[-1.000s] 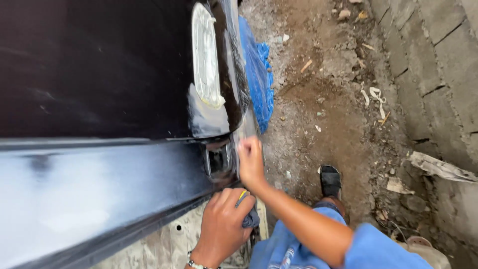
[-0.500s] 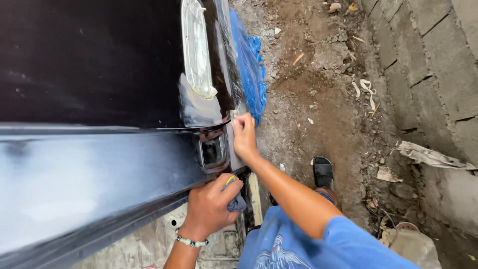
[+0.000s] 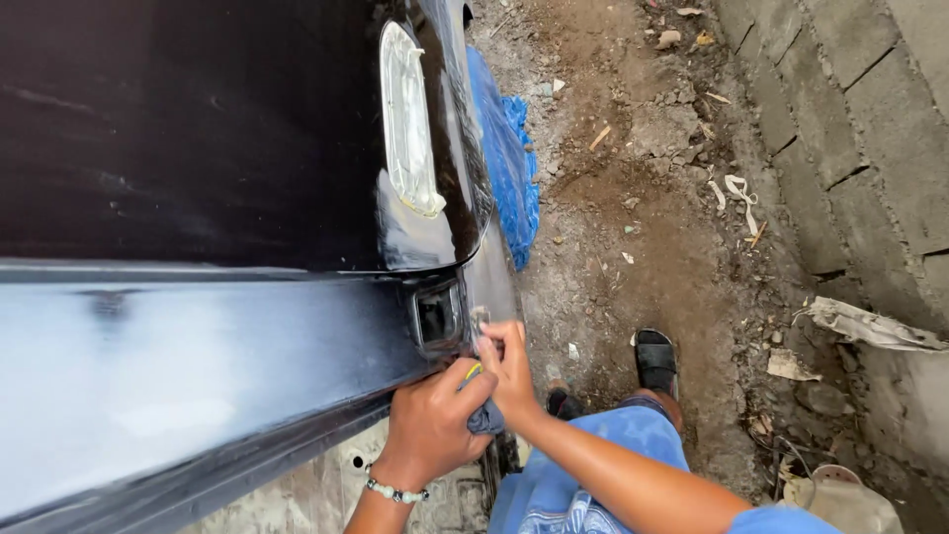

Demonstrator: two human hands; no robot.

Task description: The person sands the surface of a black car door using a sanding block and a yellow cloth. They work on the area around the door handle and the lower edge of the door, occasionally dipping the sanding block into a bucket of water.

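Observation:
I look down the side of a glossy black car body [image 3: 198, 148]. My left hand [image 3: 430, 425], with a bead bracelet at the wrist, is closed on a dark cloth [image 3: 486, 419] with a bit of yellow showing. It rests against the lower edge of the panel. My right hand [image 3: 509, 366] touches it from the right. Its fingertips press a small grey piece [image 3: 481, 318] against the panel edge, just beside a rectangular recess [image 3: 437, 314]. Above the recess sits a pale, masked-looking oval patch [image 3: 407, 124].
A blue tarp [image 3: 509, 168] hangs beside the car. Dirt ground with stones and scraps [image 3: 643, 178] runs along a block wall [image 3: 860, 129]. My feet in black sandals [image 3: 655, 361] stand below. A crumpled paper [image 3: 860, 321] and a pale container [image 3: 840, 499] lie at right.
Both hands have shifted slightly down and right along the panel edge as the view moved. The right hand now sits lower, touching the left hand beside the recess.

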